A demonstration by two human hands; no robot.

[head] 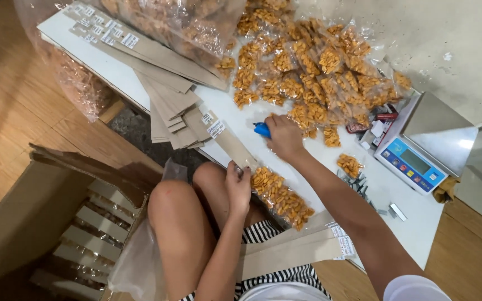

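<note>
We sit with bare knees drawn up, both arms reaching forward and down. Our left hand (pixel 237 187) hangs just past the left knee, wrist bent, fingers curled under in a pinching grip with the knuckles facing up. Our right arm stretches out long and nearly straight across from the right shoulder. Our right hand (pixel 283 137) lies palm down, fingers closed in a firm grip, thumb tucked out of sight.
</note>
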